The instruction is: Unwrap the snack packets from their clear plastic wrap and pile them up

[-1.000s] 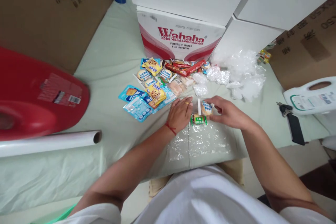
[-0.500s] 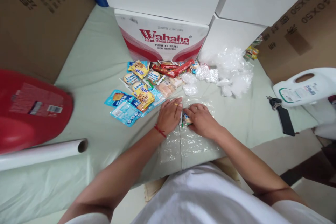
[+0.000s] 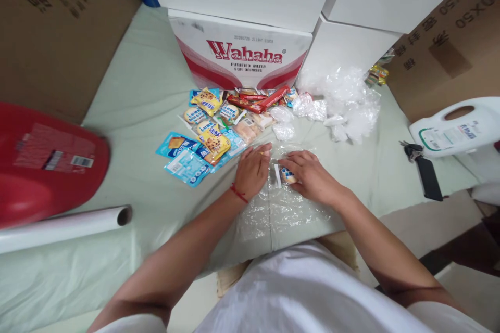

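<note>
A sheet of clear plastic wrap [image 3: 283, 213], which looks like bubble wrap, is spread on the table in front of me. My left hand [image 3: 253, 169] rests flat on its left part, fingers stretched forward and holding nothing. On the wrap lies a small snack packet [image 3: 289, 175] with blue lettering and a white end seam. My right hand [image 3: 312, 178] curls over the packet from the right and hides part of it. Just beyond my left hand is a pile of snacks, with yellow cookie packets [image 3: 214, 141], blue pouches [image 3: 188, 167] and red-wrapped bars [image 3: 273, 98].
Behind the snacks stands a white and red Wahaha carton [image 3: 250, 52]. Crumpled clear wrap [image 3: 347, 101] is heaped to its right. A white jug [image 3: 453, 127], a black phone [image 3: 428, 178] and keys lie right; a red container [image 3: 50, 161] and white roll [image 3: 70, 226] left.
My right hand has slid a little to the right together with the snack packet, so more of the packet shows. My left hand has stayed nearly in place.
</note>
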The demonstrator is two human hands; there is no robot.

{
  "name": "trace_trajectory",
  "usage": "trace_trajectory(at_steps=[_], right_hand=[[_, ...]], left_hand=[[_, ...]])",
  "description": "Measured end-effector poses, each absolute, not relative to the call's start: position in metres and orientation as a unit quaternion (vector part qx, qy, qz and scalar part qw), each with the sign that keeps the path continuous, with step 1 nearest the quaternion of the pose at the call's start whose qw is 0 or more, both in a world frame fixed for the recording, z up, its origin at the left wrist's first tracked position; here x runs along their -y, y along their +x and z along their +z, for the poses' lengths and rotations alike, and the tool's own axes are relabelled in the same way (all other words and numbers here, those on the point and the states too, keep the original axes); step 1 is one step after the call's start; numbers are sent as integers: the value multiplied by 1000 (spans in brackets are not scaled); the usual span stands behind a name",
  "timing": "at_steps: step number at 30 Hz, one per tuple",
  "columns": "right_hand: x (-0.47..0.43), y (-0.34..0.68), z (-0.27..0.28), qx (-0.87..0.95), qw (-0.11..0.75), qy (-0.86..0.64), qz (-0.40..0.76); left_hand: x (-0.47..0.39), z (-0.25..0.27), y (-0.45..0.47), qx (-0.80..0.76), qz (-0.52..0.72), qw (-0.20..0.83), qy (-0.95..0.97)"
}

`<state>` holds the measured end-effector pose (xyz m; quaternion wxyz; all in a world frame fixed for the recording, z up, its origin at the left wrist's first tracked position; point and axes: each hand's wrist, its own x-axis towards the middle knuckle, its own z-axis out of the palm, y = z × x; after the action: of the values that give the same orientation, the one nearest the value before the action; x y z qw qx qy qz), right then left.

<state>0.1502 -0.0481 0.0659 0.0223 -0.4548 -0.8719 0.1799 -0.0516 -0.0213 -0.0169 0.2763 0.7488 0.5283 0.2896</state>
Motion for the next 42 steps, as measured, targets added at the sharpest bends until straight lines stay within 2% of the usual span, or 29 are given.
trace_trajectory(at_steps=[6,12,20,27,29,32,38,42], right_hand=[[51,132,51,875,-2,-446,185],[53,137,42,857,48,-475,192],[58,143,41,843,60,-495,203],[18,145,90,804,187,-494,272],[-8,124,105,805,197,-489,270],[-50,67,110,856,152,-424,255],[-116,-49,84,939,-21,-327,105],[-145,-66,63,958,-115,-231,124]], left_hand=[[20,-18,-52,-527,301,294,739],[21,-18,-52,-525,303,286,742],[21,-19,-51,-527,304,272,745],[24,-14,-50,-523,305,259,753],[24,-14,-51,-518,307,248,759],[23,-14,-51,-512,308,227,769],[23,-15,-54,-498,317,228,774],[24,-12,-54,-502,312,242,769]])
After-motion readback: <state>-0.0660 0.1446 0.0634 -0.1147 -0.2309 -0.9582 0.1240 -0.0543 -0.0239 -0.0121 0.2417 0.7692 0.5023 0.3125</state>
